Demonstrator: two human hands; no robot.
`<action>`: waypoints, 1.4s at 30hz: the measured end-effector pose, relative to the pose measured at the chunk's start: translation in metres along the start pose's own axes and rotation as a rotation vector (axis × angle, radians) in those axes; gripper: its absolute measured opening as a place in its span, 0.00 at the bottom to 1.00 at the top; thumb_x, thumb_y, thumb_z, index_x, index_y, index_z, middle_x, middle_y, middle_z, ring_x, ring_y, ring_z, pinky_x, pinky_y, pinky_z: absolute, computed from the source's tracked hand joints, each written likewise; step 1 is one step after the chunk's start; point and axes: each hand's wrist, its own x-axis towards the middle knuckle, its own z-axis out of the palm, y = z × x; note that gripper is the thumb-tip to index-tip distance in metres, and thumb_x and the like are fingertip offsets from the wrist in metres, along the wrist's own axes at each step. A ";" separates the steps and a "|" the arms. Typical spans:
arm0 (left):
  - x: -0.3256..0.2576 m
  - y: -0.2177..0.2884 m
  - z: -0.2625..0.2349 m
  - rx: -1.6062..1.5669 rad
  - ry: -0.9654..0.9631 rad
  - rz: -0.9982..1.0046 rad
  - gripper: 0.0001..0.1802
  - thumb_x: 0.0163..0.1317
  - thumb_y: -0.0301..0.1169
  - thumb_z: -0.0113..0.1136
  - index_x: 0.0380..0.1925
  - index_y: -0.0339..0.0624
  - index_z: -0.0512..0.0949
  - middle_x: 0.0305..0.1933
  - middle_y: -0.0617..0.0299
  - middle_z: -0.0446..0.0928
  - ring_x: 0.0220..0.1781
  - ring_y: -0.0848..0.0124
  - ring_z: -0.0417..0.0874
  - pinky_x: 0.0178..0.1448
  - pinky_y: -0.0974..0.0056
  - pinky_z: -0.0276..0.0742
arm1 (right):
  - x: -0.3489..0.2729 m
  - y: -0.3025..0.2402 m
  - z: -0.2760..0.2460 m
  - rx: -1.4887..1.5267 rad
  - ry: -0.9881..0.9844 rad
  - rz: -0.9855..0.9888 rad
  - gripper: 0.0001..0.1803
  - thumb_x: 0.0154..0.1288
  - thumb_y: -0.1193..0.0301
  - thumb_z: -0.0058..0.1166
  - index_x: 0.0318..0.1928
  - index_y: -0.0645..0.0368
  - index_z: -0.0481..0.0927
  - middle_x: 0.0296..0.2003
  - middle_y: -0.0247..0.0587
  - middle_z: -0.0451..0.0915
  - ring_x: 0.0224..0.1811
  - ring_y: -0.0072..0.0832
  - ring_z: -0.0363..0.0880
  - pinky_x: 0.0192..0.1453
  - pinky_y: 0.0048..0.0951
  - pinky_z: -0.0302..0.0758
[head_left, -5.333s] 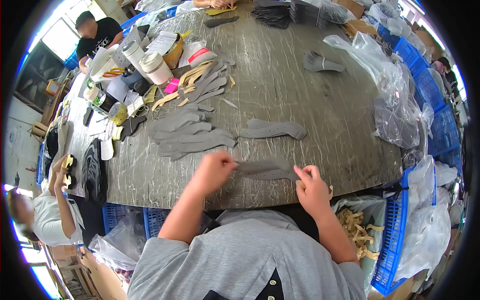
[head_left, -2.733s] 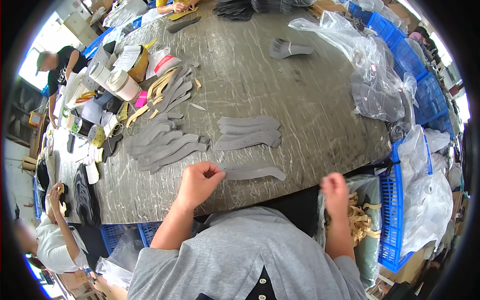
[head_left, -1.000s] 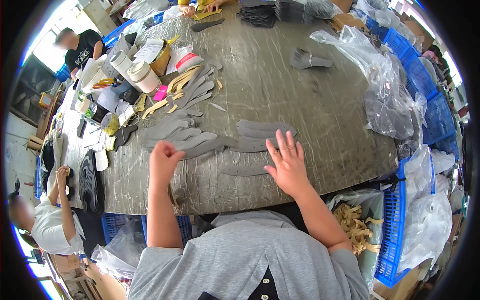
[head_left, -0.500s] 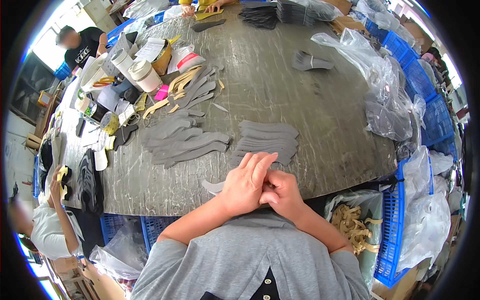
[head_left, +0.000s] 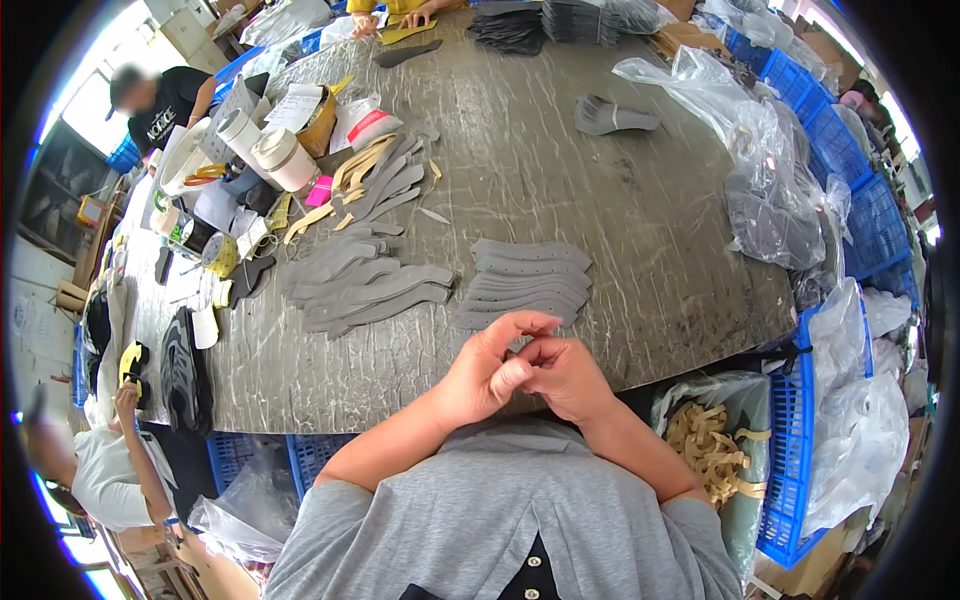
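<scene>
My left hand [head_left: 483, 372] and my right hand [head_left: 572, 380] meet in front of my chest, above the near edge of the table. The left index finger arches over toward the right hand, and the left thumb presses against the right fingertips. My right hand is closed in a pinch. Whatever sits between the fingers is hidden. Just beyond them lies a neat overlapping row of grey curved strips [head_left: 528, 275] with small holes. To its left, a looser pile of grey curved pieces [head_left: 370, 285] is spread out.
Jars [head_left: 285, 160], papers and tape crowd the table's left side. A banded grey bundle [head_left: 615, 117] and plastic bags [head_left: 775, 200] lie to the right. A lined bin of tan scraps [head_left: 705, 450] stands beside a blue crate [head_left: 788, 460]. Co-workers are at left and far side.
The grey piece that showed left of my left hand is out of sight. My left hand has turned, its thumb now against the right fingers. At left, a co-worker's hand has lowered.
</scene>
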 end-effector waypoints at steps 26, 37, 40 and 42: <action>-0.026 -0.018 -0.069 0.231 0.369 -0.509 0.06 0.55 0.26 0.68 0.26 0.35 0.82 0.22 0.66 0.79 0.24 0.81 0.76 0.29 0.73 0.70 | -0.040 -0.013 -0.055 -0.376 0.307 -0.095 0.11 0.65 0.73 0.61 0.40 0.56 0.71 0.31 0.25 0.72 0.32 0.12 0.66 0.36 0.18 0.66; -0.022 -0.048 -0.068 0.567 0.248 -0.576 0.09 0.54 0.29 0.67 0.26 0.32 0.83 0.20 0.63 0.78 0.22 0.78 0.75 0.28 0.70 0.71 | -0.018 0.025 -0.055 -0.689 0.475 -0.159 0.09 0.60 0.81 0.60 0.31 0.59 0.71 0.23 0.24 0.68 0.25 0.11 0.63 0.27 0.19 0.62; -0.023 -0.053 -0.070 0.577 0.242 -0.581 0.09 0.53 0.29 0.67 0.26 0.32 0.83 0.20 0.63 0.79 0.22 0.78 0.76 0.29 0.69 0.71 | -0.016 0.026 -0.055 -0.759 0.481 -0.151 0.09 0.59 0.81 0.60 0.31 0.61 0.71 0.22 0.25 0.69 0.25 0.11 0.63 0.27 0.20 0.62; -0.024 -0.056 -0.071 0.573 0.243 -0.586 0.09 0.53 0.29 0.67 0.26 0.32 0.83 0.20 0.62 0.79 0.22 0.77 0.76 0.29 0.69 0.71 | -0.015 0.027 -0.055 -0.801 0.481 -0.154 0.10 0.59 0.81 0.61 0.30 0.61 0.71 0.22 0.25 0.69 0.25 0.12 0.63 0.27 0.20 0.62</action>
